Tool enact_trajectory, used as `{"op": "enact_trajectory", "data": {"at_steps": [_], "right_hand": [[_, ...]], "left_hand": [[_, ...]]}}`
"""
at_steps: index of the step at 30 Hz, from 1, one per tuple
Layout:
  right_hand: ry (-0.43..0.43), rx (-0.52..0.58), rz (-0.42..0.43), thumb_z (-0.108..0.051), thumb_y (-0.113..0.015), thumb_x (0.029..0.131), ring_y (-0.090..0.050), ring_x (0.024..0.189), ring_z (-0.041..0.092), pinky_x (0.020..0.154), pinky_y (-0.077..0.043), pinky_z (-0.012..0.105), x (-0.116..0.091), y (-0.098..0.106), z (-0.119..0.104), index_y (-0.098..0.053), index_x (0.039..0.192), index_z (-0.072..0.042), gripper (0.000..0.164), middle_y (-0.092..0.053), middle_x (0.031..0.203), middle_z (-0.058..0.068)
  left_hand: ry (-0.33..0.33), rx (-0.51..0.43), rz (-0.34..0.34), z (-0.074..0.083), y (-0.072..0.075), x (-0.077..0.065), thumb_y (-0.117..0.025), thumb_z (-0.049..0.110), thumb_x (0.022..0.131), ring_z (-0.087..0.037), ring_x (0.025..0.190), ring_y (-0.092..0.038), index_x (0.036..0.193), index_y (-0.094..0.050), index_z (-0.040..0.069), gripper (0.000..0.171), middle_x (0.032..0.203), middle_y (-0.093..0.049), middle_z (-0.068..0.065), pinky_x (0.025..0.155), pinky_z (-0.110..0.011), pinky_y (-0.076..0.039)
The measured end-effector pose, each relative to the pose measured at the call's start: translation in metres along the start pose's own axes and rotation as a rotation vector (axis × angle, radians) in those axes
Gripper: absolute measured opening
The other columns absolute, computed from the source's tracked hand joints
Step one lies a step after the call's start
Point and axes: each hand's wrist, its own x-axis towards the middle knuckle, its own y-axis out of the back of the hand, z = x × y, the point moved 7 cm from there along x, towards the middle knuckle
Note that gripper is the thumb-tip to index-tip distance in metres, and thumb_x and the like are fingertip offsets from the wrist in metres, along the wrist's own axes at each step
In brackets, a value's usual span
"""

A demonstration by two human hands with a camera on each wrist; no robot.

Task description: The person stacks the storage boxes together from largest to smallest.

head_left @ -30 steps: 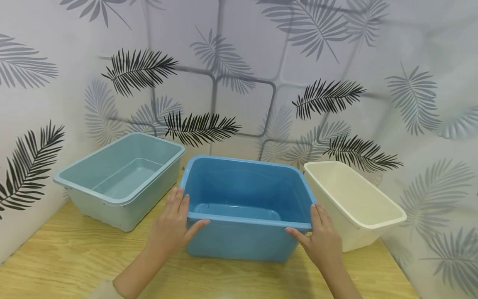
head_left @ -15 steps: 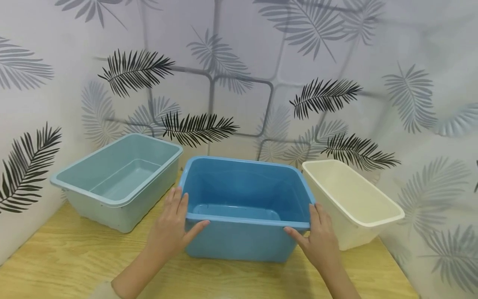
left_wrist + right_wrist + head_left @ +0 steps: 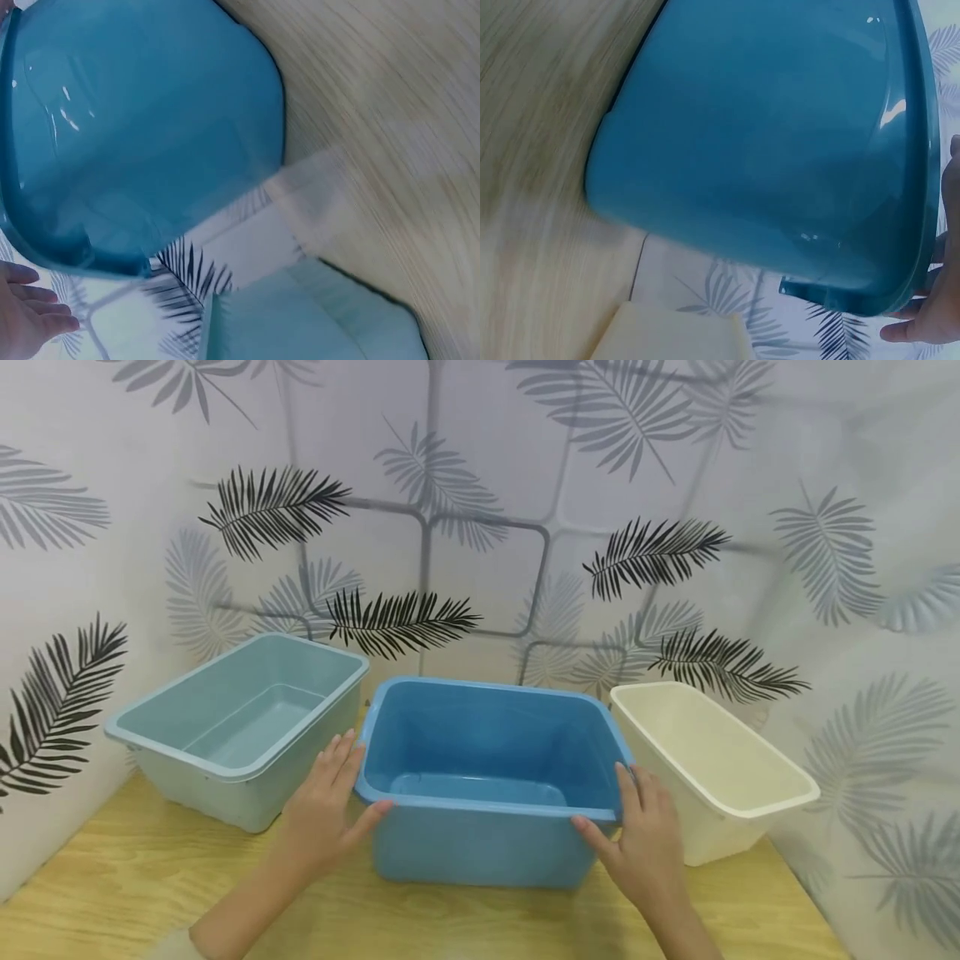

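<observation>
A deep blue plastic tub stands upright on the wooden table, its inside bare. My left hand is at its front left corner, fingers straight and thumb spread. In the left wrist view, a gap shows between the left hand and the tub's rim. At the front right corner, my right hand lies along the rim with straight, spread fingers. The right wrist view has some fingers of that hand partly hidden behind the rim; contact there is hard to tell.
A pale blue-green tub stands left of the blue one, turned at an angle. Close by on the right is a cream tub. Behind them rises a leaf-patterned wall covering. The wooden table extends in front.
My left hand has come off the blue tub's rim and shifted left. The right hand's fingers have loosened at the rim. The tubs keep their places.
</observation>
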Motion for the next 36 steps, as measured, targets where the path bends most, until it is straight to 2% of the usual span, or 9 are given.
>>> {"op": "enact_trajectory", "data": {"at_steps": [3,7,14,20,26,30,36], "right_hand": [[0.075,0.057,0.063,-0.067,-0.037,0.088,-0.045,0.112,0.047,0.092,-0.036,0.06,0.003,0.002,-0.015,-0.05,0.123,0.01,0.086,-0.051,0.121,0.03],[0.143,0.145,0.097,-0.063,-0.036,0.091,-0.045,0.116,0.045,0.094,-0.034,0.06,0.006,0.002,-0.035,-0.05,0.125,0.008,0.08,-0.051,0.126,0.028],[0.146,0.196,-0.023,-0.062,-0.035,0.091,-0.042,0.124,0.041,0.099,-0.032,0.062,0.014,-0.011,-0.063,-0.044,0.133,0.005,0.08,-0.048,0.133,0.023],[0.176,0.219,-0.106,-0.063,-0.031,0.091,-0.04,0.129,0.039,0.102,-0.031,0.061,0.02,-0.02,-0.088,-0.041,0.136,0.003,0.081,-0.044,0.138,0.021],[0.224,0.283,-0.099,-0.061,-0.031,0.092,-0.033,0.134,0.038,0.104,-0.03,0.057,0.025,-0.024,-0.114,-0.037,0.139,0.001,0.079,-0.035,0.146,0.019],[0.246,0.307,-0.094,-0.06,-0.03,0.093,-0.032,0.136,0.036,0.105,-0.031,0.055,0.028,-0.031,-0.134,-0.038,0.138,0.003,0.077,-0.037,0.145,0.019],[0.305,0.364,-0.106,-0.056,-0.028,0.095,-0.033,0.135,0.037,0.104,-0.036,0.053,0.034,-0.039,-0.165,-0.039,0.136,0.005,0.075,-0.039,0.143,0.022]], "left_hand": [[-0.02,0.043,0.019,-0.006,0.008,-0.002,-0.019,0.062,0.094,-0.045,0.118,-0.05,0.122,-0.051,-0.012,0.086,0.128,-0.052,-0.029,0.094,-0.055,-0.043],[-0.006,0.071,-0.019,-0.017,0.017,-0.006,-0.022,0.059,0.095,-0.043,0.119,-0.05,0.124,-0.051,-0.011,0.081,0.128,-0.053,-0.028,0.096,-0.054,-0.042],[-0.026,0.119,0.004,-0.031,0.029,-0.013,-0.018,0.056,0.097,-0.043,0.113,-0.054,0.12,-0.052,-0.015,0.081,0.122,-0.056,-0.029,0.092,-0.055,-0.044],[-0.016,0.162,-0.004,-0.045,0.035,-0.02,-0.015,0.057,0.097,-0.045,0.11,-0.054,0.121,-0.05,-0.016,0.084,0.12,-0.056,-0.031,0.087,-0.057,-0.046],[-0.052,0.241,0.008,-0.056,0.039,-0.022,-0.015,0.054,0.098,-0.048,0.105,-0.055,0.12,-0.049,-0.016,0.081,0.118,-0.055,-0.034,0.083,-0.057,-0.048],[-0.064,0.277,0.013,-0.065,0.042,-0.024,-0.015,0.053,0.098,-0.05,0.104,-0.054,0.121,-0.048,-0.017,0.08,0.118,-0.055,-0.035,0.083,-0.057,-0.047],[-0.021,0.293,-0.038,-0.079,0.044,-0.027,-0.011,0.056,0.096,-0.055,0.106,-0.051,0.121,-0.047,-0.016,0.084,0.118,-0.054,-0.035,0.085,-0.06,-0.045]]}}
